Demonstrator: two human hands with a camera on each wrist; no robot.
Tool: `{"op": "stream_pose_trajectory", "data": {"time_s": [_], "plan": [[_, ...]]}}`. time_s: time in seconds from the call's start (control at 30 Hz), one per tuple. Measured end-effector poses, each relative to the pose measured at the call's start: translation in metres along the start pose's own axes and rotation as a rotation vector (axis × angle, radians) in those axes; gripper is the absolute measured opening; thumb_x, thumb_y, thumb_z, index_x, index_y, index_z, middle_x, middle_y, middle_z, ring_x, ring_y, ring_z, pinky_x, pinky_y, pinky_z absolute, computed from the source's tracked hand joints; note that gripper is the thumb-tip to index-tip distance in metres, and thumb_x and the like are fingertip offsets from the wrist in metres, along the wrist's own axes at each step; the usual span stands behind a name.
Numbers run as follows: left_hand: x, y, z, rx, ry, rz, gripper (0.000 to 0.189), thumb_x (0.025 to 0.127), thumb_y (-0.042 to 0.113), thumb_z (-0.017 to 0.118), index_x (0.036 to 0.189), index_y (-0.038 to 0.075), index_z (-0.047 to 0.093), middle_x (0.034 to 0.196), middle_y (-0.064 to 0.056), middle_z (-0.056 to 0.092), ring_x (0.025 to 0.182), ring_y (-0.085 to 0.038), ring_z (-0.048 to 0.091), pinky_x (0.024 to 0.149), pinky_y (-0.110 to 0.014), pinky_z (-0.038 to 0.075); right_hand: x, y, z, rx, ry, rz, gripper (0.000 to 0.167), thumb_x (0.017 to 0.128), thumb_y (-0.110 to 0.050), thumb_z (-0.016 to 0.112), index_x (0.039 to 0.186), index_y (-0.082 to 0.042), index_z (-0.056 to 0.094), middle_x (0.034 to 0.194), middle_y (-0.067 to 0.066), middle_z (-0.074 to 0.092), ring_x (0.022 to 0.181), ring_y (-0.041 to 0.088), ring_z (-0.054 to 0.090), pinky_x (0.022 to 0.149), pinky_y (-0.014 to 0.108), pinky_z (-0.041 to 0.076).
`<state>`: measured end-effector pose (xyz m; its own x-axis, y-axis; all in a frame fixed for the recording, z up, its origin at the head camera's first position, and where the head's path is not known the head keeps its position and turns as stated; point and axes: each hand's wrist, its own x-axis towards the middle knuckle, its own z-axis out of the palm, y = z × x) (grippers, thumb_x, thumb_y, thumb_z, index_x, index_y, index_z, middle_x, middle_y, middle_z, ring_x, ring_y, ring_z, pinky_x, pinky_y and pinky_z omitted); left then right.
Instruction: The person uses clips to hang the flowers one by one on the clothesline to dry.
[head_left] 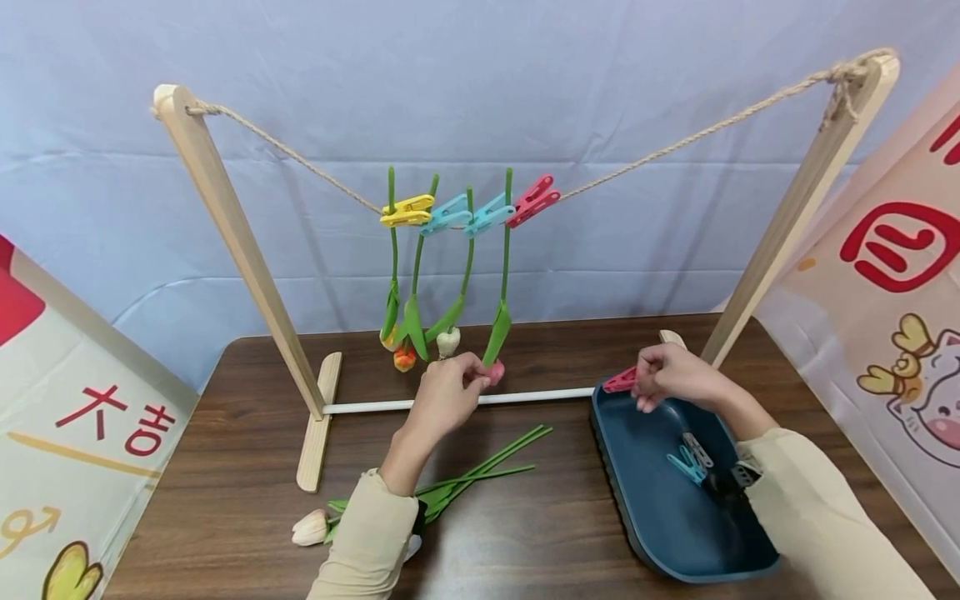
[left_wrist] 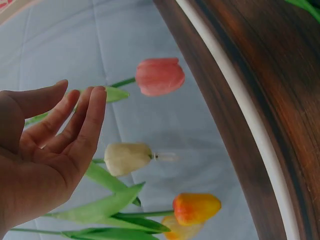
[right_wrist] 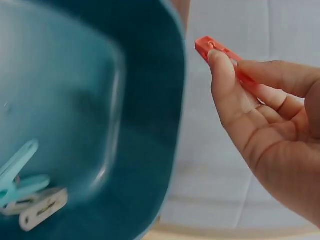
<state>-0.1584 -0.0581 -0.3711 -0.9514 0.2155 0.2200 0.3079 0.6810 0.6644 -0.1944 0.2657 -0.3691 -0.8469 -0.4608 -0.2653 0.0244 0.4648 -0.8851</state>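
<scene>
My right hand (head_left: pixel 675 379) pinches a red clothespin (right_wrist: pixel 227 57) between thumb and forefinger, above the far end of the blue basin (head_left: pixel 626 508). My left hand (head_left: pixel 448 393) is beside the pink tulip (left_wrist: pixel 160 76), its fingers loosely bent and the thumb apart from them; nothing is gripped. That tulip hangs head down from the rope (head_left: pixel 705 132), clipped by a red clothespin (head_left: pixel 533 201). To its left hang a white tulip (left_wrist: pixel 127 159), an orange one (left_wrist: pixel 196 208) and a yellow one, held by two blue clothespins (head_left: pixel 489 214) and a yellow clothespin (head_left: pixel 407 211).
Wooden posts (head_left: pixel 240 250) carry the rope, and a white rod (head_left: pixel 536 397) runs low between them. More tulips (head_left: pixel 310 528) lie on the table under my left forearm. In the basin lie a blue clothespin (head_left: pixel 686 464) and a grey one (head_left: pixel 697 450).
</scene>
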Motion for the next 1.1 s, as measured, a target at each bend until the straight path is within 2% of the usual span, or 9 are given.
{"op": "stream_pose_trajectory", "data": {"time_s": [0.3, 0.43, 0.63, 0.8, 0.9, 1.1], "plan": [[0.002, 0.007, 0.016, -0.017, -0.085, 0.081, 0.005, 0.084, 0.010, 0.065, 0.084, 0.005, 0.064, 0.069, 0.001, 0.060, 0.061, -0.010, 0.055, 0.057, -0.025, 0.043, 0.017, -0.033, 0.028, 0.064, -0.117, -0.111, 0.005, 0.083, 0.014, 0.047, 0.079, 0.014, 0.046, 0.077, 0.022, 0.060, 0.068, 0.028, 0.065, 0.065, 0.044, 0.052], [0.002, 0.011, 0.019, -0.020, -0.124, 0.080, 0.007, 0.082, 0.011, 0.067, 0.084, 0.005, 0.064, 0.069, 0.002, 0.059, 0.062, -0.010, 0.055, 0.058, -0.024, 0.043, 0.022, -0.045, 0.041, 0.049, -0.178, -0.165, 0.006, 0.084, 0.014, 0.046, 0.078, 0.012, 0.045, 0.078, 0.018, 0.061, 0.069, 0.027, 0.065, 0.065, 0.043, 0.052], [0.003, 0.018, 0.022, 0.013, -0.180, 0.084, 0.012, 0.081, 0.016, 0.070, 0.086, 0.007, 0.065, 0.072, 0.003, 0.061, 0.066, -0.011, 0.058, 0.060, -0.025, 0.045, 0.028, -0.056, 0.054, 0.028, -0.209, -0.216, 0.006, 0.085, 0.013, 0.046, 0.080, 0.011, 0.048, 0.080, 0.021, 0.061, 0.070, 0.028, 0.065, 0.065, 0.039, 0.053], [0.004, 0.019, 0.021, 0.044, -0.154, 0.122, 0.006, 0.082, 0.013, 0.069, 0.081, 0.009, 0.065, 0.072, 0.002, 0.061, 0.063, -0.011, 0.055, 0.058, -0.025, 0.043, 0.030, -0.060, 0.059, 0.024, -0.195, -0.229, 0.005, 0.086, 0.013, 0.048, 0.081, 0.011, 0.050, 0.082, 0.023, 0.060, 0.072, 0.030, 0.065, 0.066, 0.038, 0.053], [0.004, 0.018, 0.019, 0.052, -0.131, 0.144, 0.004, 0.082, 0.011, 0.068, 0.080, 0.009, 0.065, 0.072, 0.001, 0.062, 0.063, -0.012, 0.055, 0.058, -0.025, 0.043, 0.030, -0.061, 0.060, 0.002, -0.139, -0.237, 0.001, 0.086, 0.010, 0.053, 0.086, 0.010, 0.052, 0.081, 0.022, 0.060, 0.071, 0.030, 0.065, 0.065, 0.038, 0.053], [0.002, 0.019, 0.014, 0.053, -0.099, 0.158, 0.005, 0.080, 0.009, 0.070, 0.078, 0.009, 0.066, 0.070, 0.002, 0.061, 0.063, -0.012, 0.055, 0.059, -0.025, 0.043, 0.027, -0.063, 0.060, -0.109, -0.039, -0.259, 0.032, 0.084, 0.003, 0.061, 0.112, 0.011, 0.050, 0.083, 0.015, 0.061, 0.069, 0.025, 0.062, 0.063, 0.032, 0.052]]}}
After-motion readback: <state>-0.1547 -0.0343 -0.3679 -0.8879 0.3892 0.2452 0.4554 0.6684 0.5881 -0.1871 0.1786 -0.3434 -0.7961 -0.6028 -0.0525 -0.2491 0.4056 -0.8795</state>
